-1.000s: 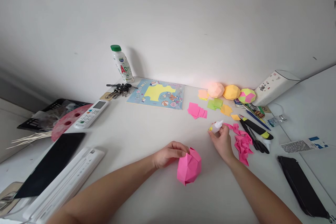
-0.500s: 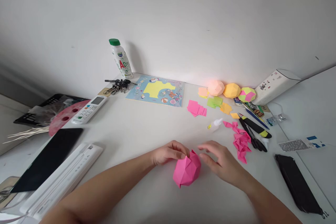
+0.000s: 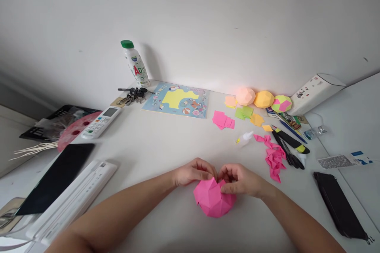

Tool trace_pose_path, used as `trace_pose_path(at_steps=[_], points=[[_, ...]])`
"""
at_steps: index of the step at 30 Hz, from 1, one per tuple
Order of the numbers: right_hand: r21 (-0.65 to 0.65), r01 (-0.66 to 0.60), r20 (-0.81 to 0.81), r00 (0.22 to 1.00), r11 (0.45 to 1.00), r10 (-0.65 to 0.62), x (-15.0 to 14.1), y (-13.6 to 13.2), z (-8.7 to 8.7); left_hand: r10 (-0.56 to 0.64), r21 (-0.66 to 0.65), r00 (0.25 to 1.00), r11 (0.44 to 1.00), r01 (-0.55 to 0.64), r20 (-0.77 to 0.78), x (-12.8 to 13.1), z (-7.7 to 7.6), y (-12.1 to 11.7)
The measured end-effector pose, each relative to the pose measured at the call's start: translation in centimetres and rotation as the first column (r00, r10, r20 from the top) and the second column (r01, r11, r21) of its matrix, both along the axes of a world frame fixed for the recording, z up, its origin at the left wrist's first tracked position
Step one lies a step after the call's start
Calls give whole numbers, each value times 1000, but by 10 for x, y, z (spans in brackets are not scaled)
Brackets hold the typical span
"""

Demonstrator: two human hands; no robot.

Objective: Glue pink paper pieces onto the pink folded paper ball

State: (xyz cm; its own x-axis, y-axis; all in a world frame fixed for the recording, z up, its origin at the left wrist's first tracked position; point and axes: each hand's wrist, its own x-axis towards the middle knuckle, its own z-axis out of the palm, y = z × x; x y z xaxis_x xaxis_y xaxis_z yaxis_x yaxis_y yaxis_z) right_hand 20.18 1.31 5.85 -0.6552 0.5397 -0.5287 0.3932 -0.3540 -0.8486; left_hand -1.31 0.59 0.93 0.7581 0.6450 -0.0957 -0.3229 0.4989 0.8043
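A pink folded-paper ball (image 3: 214,201), faceted and with pointed flaps along its upper edge, is between my hands near the front of the table. My left hand (image 3: 197,172) pinches its upper left edge, thumb on the near side. My right hand (image 3: 237,180) grips the upper right edge, thumb outside and fingers behind. The fingertips behind the paper are partly hidden. To the right lies a pile of folded pink paper pieces (image 3: 274,156). A small white glue bottle (image 3: 245,138) lies beyond the hands.
Pink paper squares (image 3: 222,119), green ones (image 3: 244,112) and finished paper balls (image 3: 264,99) are toward the wall. Scissors (image 3: 292,156) and a black pouch (image 3: 340,207) lie right. A remote (image 3: 101,122), white device (image 3: 74,201), bottle (image 3: 136,65) and blue booklet (image 3: 178,101) stand left and back.
My right hand has moved left from beside the ball and closed on its upper right edge. The ball has turned and shows a wider side. My left hand keeps its hold.
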Motion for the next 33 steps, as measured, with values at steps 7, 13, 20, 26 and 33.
trace_pose_path(at_steps=[7, 13, 20, 26, 33], points=[[130, -30, 148, 989, 991, 11, -5, -15, 15, -36, 50, 998, 998, 38, -48, -2, -4, -3], [226, -36, 191, 982, 974, -8, -8, -25, 21, -60, 68, 993, 995, 68, -106, -2, -2, -4], [253, -20, 195, 980, 967, -31, -11, -28, 25, -62, 60, 992, 996, 69, -106, -2, -1, -5], [281, -10, 194, 980, 960, -47, -13, -32, 31, -93, -8, 995, 996, 93, -45, 2, -1, -9], [482, -47, 196, 979, 875, -55, -12, -39, 42, -48, -100, 997, 994, 54, 62, 7, 2, -18]])
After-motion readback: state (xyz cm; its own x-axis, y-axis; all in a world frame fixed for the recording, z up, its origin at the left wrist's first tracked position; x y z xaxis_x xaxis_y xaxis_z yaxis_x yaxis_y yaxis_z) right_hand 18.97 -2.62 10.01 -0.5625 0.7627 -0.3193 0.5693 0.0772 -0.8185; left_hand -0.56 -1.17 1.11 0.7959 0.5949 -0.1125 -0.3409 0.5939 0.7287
